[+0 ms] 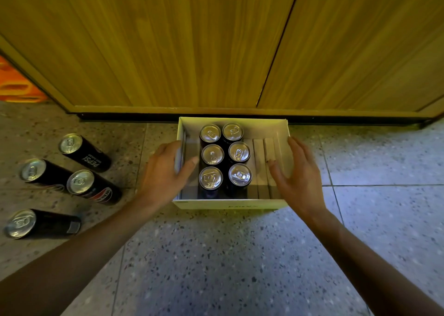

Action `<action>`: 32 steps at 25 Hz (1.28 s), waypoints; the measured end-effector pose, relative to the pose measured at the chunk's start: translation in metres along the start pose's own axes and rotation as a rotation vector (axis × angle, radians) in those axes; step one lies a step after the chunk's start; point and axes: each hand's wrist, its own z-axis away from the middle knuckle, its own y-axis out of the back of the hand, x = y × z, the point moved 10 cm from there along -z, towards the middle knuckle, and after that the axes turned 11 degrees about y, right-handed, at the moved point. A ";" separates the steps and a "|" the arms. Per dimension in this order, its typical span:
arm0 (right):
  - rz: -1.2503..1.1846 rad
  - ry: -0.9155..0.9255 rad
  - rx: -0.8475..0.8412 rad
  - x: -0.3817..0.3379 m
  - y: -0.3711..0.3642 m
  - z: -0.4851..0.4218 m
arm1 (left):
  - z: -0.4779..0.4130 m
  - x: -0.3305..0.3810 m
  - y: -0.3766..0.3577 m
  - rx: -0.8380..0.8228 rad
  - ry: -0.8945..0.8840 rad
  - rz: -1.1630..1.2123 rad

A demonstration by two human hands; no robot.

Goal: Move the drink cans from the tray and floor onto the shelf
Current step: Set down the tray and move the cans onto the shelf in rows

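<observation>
A white cardboard tray [230, 204] stands on the floor against a wooden cabinet and holds several upright black Pepsi cans [212, 154] in two rows. Several more black cans [80, 182] stand on the floor to the left. My left hand [165, 171] grips the tray's left wall, thumb inside and fingers outside. My right hand [296, 171] hovers spread over the tray's right wall, thumb inside and fingers apart, slightly blurred. No shelf is in view.
Closed wooden cabinet doors [192, 46] fill the upper half, with a dark gap beneath them. An orange object [16, 84] shows at the far left. Speckled tiled floor [240, 267] stretches in front of and to the right of the tray.
</observation>
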 end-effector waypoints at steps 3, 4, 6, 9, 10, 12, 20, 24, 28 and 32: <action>0.061 0.159 -0.115 -0.031 -0.012 0.022 | 0.031 0.024 0.000 0.037 -0.210 -0.275; 0.097 0.207 -0.169 -0.038 -0.020 0.027 | 0.038 0.028 -0.008 0.012 -0.251 -0.323; 0.161 0.269 -0.241 -0.047 -0.034 0.033 | 0.045 0.032 -0.028 -0.043 -0.309 -0.412; 0.170 0.255 -0.288 -0.049 -0.046 0.031 | 0.044 0.031 -0.043 -0.061 -0.314 -0.448; 0.152 0.242 -0.294 -0.049 -0.048 0.028 | 0.042 0.031 -0.044 -0.063 -0.310 -0.435; 0.103 0.218 -0.316 -0.048 -0.056 0.020 | 0.037 0.033 -0.043 -0.073 -0.294 -0.407; -0.050 0.156 -0.264 -0.046 -0.074 0.009 | 0.020 0.039 -0.049 -0.183 -0.108 -0.285; -0.087 0.174 -0.168 -0.071 -0.039 0.005 | 0.023 0.064 -0.019 -0.200 -0.111 -0.236; -0.148 0.191 -0.115 -0.136 0.046 -0.019 | 0.036 0.134 0.083 -0.195 -0.115 -0.169; -0.175 0.210 -0.115 -0.245 0.176 -0.065 | 0.053 0.237 0.238 -0.164 -0.164 -0.113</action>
